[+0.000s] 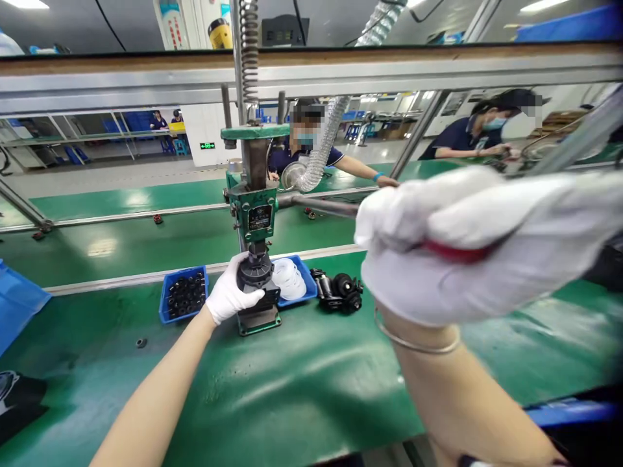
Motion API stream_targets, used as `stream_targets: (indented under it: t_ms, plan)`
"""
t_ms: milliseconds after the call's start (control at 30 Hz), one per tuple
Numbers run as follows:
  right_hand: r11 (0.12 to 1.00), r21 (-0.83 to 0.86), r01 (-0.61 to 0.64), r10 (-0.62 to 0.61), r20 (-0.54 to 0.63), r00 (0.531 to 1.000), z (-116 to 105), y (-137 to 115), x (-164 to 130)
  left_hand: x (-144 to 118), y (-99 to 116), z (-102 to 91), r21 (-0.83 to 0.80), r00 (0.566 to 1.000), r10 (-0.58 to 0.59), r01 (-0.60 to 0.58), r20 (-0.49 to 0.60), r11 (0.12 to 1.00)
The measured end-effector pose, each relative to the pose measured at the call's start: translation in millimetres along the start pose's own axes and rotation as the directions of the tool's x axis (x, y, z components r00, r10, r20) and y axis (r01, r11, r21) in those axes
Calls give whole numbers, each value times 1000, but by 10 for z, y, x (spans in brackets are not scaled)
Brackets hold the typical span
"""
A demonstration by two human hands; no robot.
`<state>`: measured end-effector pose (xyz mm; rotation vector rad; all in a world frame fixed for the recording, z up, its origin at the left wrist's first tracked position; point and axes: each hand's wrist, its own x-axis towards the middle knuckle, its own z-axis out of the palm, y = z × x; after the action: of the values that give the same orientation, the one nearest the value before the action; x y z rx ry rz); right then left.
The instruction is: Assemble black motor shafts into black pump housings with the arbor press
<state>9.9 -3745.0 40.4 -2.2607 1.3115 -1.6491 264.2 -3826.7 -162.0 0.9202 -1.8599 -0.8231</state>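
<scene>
A small green hand press stands on the green bench. My left hand, in a white glove, grips a black round part seated on the press base under the ram. My right hand, also gloved, is raised close to the camera and closed around the red-tipped press lever, whose metal bar runs back to the press. A thin bracelet sits on my right wrist.
A blue tray of small black rings lies left of the press; a blue tray of white rings lies right, beside several black assembled parts. A loose black ring is on the mat. Two people work across the conveyor.
</scene>
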Motion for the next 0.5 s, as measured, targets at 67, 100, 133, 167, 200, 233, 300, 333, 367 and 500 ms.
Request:
stream_targets:
  t_ms: [67, 100, 133, 167, 200, 233, 300, 333, 367, 500]
  plan:
    - [1000, 11, -10, 10, -15, 1000, 18, -42, -180, -3, 7, -16, 10, 1000, -9, 9, 6, 1000]
    - [1000, 22, -18, 19, -45, 999, 74, -71, -247, -4, 12, -27, 18, 1000, -13, 13, 10, 1000]
    - [999, 48, -19, 24, -109, 994, 154, -100, -296, -5, 17, -41, 26, 1000, -17, 16, 14, 1000]
    - [996, 86, -8, 25, -198, 980, 250, -124, -329, -5, 21, -56, 33, 1000, -20, 19, 21, 999]
    - [992, 123, 14, 24, -305, 952, 349, -143, -349, -4, 25, -72, 40, 999, -23, 21, 30, 999]
    - [984, 168, 56, 17, -405, 914, 441, -155, -362, -2, 29, -87, 44, 999, -25, 23, 41, 999]
    - [942, 275, 195, -14, -547, 837, 573, -164, -372, 3, 36, -110, 49, 997, -29, 26, 65, 998]
    - [904, 327, 277, -33, -592, 805, 604, -167, -371, 6, 39, -117, 50, 997, -32, 28, 76, 998]
    - [859, 370, 353, -53, -622, 781, 613, -171, -365, 8, 41, -123, 49, 996, -35, 31, 86, 998]
    - [832, 432, 348, -57, -557, 828, 543, -194, -337, -4, 30, -151, 37, 991, -45, 40, 128, 999]
